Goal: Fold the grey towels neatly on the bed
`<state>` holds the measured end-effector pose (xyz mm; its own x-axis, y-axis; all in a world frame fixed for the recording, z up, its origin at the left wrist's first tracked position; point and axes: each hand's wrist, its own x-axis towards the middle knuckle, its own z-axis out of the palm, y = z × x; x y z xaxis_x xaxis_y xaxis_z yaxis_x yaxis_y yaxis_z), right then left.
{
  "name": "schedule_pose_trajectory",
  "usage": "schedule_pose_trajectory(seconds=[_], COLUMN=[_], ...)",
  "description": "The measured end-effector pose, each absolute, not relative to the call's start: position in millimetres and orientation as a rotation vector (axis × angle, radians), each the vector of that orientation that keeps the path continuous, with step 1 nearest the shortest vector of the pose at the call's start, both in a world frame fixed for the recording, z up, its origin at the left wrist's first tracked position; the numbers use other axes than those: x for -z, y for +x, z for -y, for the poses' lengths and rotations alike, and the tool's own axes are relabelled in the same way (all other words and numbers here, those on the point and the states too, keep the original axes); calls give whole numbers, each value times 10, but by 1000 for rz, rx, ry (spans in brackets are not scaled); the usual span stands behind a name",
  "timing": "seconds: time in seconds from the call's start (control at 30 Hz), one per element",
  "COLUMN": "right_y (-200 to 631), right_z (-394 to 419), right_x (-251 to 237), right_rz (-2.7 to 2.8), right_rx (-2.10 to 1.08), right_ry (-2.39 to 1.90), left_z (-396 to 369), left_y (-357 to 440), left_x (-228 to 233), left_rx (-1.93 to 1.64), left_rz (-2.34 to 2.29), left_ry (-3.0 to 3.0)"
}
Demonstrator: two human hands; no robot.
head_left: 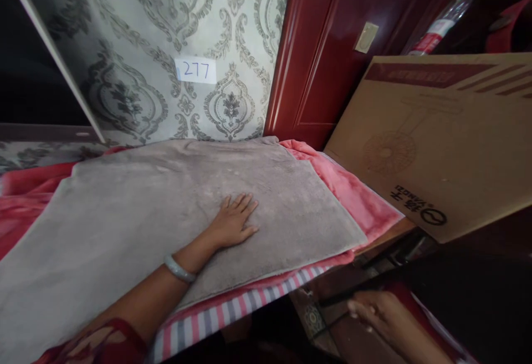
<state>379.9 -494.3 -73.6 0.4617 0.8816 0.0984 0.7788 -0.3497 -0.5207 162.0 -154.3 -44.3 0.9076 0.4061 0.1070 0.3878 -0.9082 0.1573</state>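
A grey plush blanket (137,209) lies spread over a pink blanket (357,192), whose edges show at both sides and along the front. My left hand (236,220) rests flat on the grey blanket, its fingers apart, with a pale bangle on the wrist. Beyond the front edge, at lower right, my right hand (382,311) hangs low with its fingers curled in. It is dim and a little blurred there, so what those fingers hold, if anything, is hidden. Under the blankets, a striped sheet (216,319) shows along the front edge.
To the right leans a large cardboard box (440,142) with a fan printed on it; a plastic bottle (449,18) is behind it. A dark screen (37,65) stands at the left. At the back are a patterned wall with a number label (196,70) and a red door (324,37).
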Motion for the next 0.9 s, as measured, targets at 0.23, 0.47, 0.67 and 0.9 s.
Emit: schedule_pose_trajectory(seconds=[0.23,0.47,0.67,0.9], right_y=[3498,3485,3547,3682], right_z=[4239,3559,3550,3541], right_x=[373,629,960,1288], right_rz=[1542,1824,1848,1856], right_rx=[-92,-3,101,287], right_ry=[-1811,-2092,-2176,-2054], left_z=[1567,1698,1832,1948], left_y=[1583,1352,834,-11], left_x=[362,320,320,290], left_rx=[-175,-49,-19,-36], left_rz=[-498,-407,-369,-724], left_ry=[2947,2927,2849,2802])
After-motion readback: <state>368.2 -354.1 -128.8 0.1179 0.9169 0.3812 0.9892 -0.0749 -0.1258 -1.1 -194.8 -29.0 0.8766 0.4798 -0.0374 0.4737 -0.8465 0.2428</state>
